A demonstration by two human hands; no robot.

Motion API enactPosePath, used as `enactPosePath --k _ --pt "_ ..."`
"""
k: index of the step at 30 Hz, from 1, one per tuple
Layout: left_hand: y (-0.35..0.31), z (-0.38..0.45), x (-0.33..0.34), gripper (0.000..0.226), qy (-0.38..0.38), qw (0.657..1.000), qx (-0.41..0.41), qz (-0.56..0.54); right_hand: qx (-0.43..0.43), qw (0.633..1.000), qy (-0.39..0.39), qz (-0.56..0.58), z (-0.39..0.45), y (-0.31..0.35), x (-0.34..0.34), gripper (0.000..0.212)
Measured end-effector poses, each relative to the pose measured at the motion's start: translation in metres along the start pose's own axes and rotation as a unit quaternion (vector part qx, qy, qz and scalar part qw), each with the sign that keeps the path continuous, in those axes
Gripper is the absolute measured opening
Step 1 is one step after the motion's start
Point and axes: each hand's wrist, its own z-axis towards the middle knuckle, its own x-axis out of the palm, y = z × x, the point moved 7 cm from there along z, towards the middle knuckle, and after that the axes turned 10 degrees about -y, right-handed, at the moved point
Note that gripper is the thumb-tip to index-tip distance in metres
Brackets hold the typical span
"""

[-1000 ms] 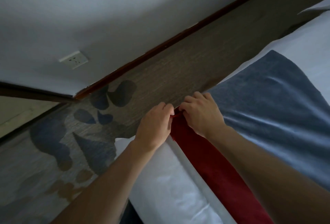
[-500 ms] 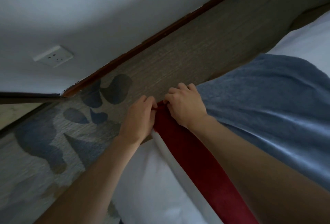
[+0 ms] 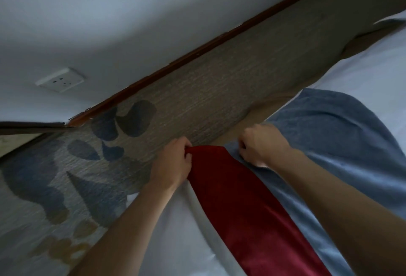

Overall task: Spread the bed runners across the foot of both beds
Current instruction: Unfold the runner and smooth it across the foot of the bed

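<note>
At the far edge of the bed (image 3: pixel 175 231), two hands that met at one point on the runner half a second ago now stand apart; the left hand (image 3: pixel 173 165) pinches the end of the red band (image 3: pixel 237 205) between curled fingers and thumb, while the right hand (image 3: pixel 262 145) has shifted onto the blue runner (image 3: pixel 340 150), its fingers curled and gripping the cloth's near edge; the red band, formerly a narrow strip, shows wider and flatter between them; the runner lies across the white bedding, its end hanging toward the patterned carpet (image 3: pixel 87 165); by the look of it, this end is being opened out and squared, with smoothing likely next.
</note>
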Motion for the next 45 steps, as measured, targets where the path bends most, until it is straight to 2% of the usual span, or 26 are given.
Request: enactPosePath --k 3,8,12,16,20,26,34,37,41,45 --pt "0.011 0.004 -0.002 0.015 -0.017 1.000 -0.014 -0.015 -0.005 0.999 -0.044 -0.014 0.015 0.008 -0.004 0.022" --pt "0.023 0.018 0.000 0.020 -0.022 0.999 0.003 -0.040 0.002 0.998 -0.060 -0.011 0.030 0.011 0.012 0.018" --pt "0.032 0.032 0.002 0.019 -0.023 0.999 -0.016 -0.043 0.001 0.996 -0.085 0.004 0.049 0.016 0.017 0.014" --pt "0.031 0.043 0.009 0.019 0.012 1.000 -0.016 -0.004 0.010 0.997 -0.071 0.011 0.053 0.015 0.025 0.015" --pt "0.008 0.041 0.016 0.027 0.038 0.999 0.021 0.030 0.018 0.997 -0.060 0.034 0.037 0.005 0.024 0.014" --pt "-0.087 0.026 0.028 0.031 0.046 0.990 0.111 0.081 0.057 0.987 -0.141 0.050 -0.014 -0.039 -0.018 0.027" --pt "-0.243 -0.034 0.059 0.023 0.036 0.967 0.253 0.021 0.182 0.950 -0.238 0.086 -0.128 -0.121 -0.031 0.021" --pt "-0.285 -0.058 0.074 0.022 0.024 0.952 0.305 0.033 0.260 0.925 -0.252 0.120 -0.172 -0.155 -0.012 0.022" --pt "-0.344 -0.090 0.109 0.023 0.026 0.925 0.376 0.052 0.366 0.864 -0.303 0.169 -0.242 -0.215 0.029 0.024" --pt "-0.398 -0.113 0.149 0.023 0.018 0.884 0.456 0.098 0.433 0.825 -0.321 0.171 -0.299 -0.269 0.077 0.023"
